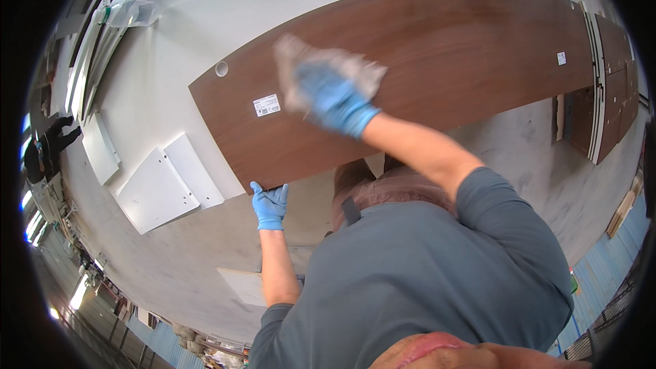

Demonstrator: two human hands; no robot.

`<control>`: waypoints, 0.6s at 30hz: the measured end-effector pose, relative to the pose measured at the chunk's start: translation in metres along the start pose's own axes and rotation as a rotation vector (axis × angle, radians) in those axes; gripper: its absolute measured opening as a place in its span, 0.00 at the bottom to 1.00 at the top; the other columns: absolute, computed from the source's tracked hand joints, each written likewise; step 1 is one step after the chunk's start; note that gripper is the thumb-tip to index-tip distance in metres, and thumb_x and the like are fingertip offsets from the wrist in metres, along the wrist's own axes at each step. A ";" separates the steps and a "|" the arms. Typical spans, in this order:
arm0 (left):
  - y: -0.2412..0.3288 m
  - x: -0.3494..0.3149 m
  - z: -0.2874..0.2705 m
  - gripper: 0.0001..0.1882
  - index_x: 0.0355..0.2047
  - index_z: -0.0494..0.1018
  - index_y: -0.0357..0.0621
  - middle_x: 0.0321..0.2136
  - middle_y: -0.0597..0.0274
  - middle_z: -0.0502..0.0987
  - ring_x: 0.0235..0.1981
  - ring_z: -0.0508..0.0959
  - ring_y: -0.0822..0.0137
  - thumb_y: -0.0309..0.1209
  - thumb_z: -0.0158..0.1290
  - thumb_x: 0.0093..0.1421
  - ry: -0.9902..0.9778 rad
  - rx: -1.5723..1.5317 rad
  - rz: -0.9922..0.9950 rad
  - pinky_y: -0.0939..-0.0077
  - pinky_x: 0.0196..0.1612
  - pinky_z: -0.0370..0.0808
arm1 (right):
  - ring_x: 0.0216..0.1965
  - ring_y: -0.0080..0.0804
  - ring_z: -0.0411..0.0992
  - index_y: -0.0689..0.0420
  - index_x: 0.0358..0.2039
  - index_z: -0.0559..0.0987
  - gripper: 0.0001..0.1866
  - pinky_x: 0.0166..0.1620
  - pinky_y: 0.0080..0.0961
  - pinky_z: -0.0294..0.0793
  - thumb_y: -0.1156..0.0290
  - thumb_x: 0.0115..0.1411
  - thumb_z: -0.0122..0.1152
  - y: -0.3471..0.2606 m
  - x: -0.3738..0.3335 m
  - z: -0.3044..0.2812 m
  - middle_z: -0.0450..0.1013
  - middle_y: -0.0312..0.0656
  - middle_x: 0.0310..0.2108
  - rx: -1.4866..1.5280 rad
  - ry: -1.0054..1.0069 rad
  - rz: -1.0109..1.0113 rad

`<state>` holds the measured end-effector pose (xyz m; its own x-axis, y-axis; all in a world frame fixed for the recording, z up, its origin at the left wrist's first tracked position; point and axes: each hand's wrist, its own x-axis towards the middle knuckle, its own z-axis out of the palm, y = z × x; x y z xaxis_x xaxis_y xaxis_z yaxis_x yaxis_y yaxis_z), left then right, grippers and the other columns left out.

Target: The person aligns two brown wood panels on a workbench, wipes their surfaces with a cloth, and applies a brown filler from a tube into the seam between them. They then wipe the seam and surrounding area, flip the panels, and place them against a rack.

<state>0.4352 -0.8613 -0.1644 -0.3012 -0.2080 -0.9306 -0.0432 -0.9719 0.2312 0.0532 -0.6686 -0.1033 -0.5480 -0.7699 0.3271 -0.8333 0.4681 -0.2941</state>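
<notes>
A long dark-brown wooden panel (437, 48) with rounded holes along its far edge lies across the white work surface before me. My right hand (335, 102), in a blue glove and blurred by motion, presses a pale cloth (369, 74) onto the panel's left half. The cloth bunches out beyond the fingers. At the panel's near left corner, my left hand (269, 206), also blue-gloved, grips the edge. Close to the cloth, a white printed label (266, 105) sticks to the panel; a smaller label (562, 58) is near its right end.
White boards with small holes (157, 191) lie left of the panel. Behind them, a clear plastic bottle (133, 14) rests by a stack of boards (92, 61). On the right stand more brown panels (615, 89) with pale strips. A person in dark clothing (48, 147) is at far left.
</notes>
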 end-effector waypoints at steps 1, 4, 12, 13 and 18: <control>0.000 0.001 -0.001 0.40 0.73 0.64 0.56 0.70 0.59 0.72 0.68 0.75 0.54 0.65 0.53 0.70 0.011 -0.019 -0.010 0.44 0.56 0.86 | 0.22 0.41 0.77 0.57 0.44 0.82 0.14 0.26 0.47 0.76 0.64 0.61 0.63 -0.051 -0.003 0.012 0.79 0.49 0.24 0.265 -0.156 0.021; 0.000 0.004 -0.004 0.40 0.73 0.65 0.56 0.72 0.60 0.70 0.70 0.72 0.55 0.64 0.52 0.71 0.111 0.140 0.087 0.45 0.63 0.81 | 0.59 0.43 0.71 0.49 0.66 0.73 0.31 0.64 0.52 0.66 0.57 0.63 0.62 -0.139 -0.037 0.029 0.75 0.46 0.57 0.246 -0.119 -0.558; 0.003 -0.003 0.000 0.45 0.74 0.64 0.50 0.74 0.56 0.68 0.72 0.69 0.48 0.63 0.61 0.66 0.020 0.113 0.038 0.44 0.72 0.70 | 0.41 0.47 0.81 0.56 0.42 0.83 0.12 0.36 0.39 0.84 0.64 0.62 0.60 0.021 -0.050 -0.051 0.81 0.47 0.42 0.242 -0.254 0.163; 0.002 -0.004 0.002 0.45 0.74 0.64 0.50 0.74 0.55 0.68 0.72 0.69 0.48 0.63 0.61 0.66 -0.010 0.111 0.052 0.44 0.71 0.70 | 0.49 0.48 0.77 0.57 0.52 0.79 0.19 0.49 0.42 0.79 0.61 0.65 0.59 0.069 -0.062 -0.071 0.77 0.49 0.49 0.020 -0.185 0.211; -0.003 -0.006 0.013 0.44 0.74 0.64 0.50 0.73 0.55 0.68 0.72 0.68 0.47 0.63 0.60 0.67 0.065 0.113 0.118 0.44 0.72 0.68 | 0.67 0.55 0.66 0.62 0.69 0.68 0.32 0.71 0.50 0.63 0.52 0.75 0.48 0.277 -0.163 -0.148 0.69 0.56 0.64 -0.272 0.223 0.806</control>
<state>0.4247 -0.8559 -0.1558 -0.2483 -0.3299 -0.9108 -0.1197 -0.9226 0.3668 -0.0988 -0.3493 -0.1049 -0.9549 -0.0709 0.2882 -0.1594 0.9417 -0.2962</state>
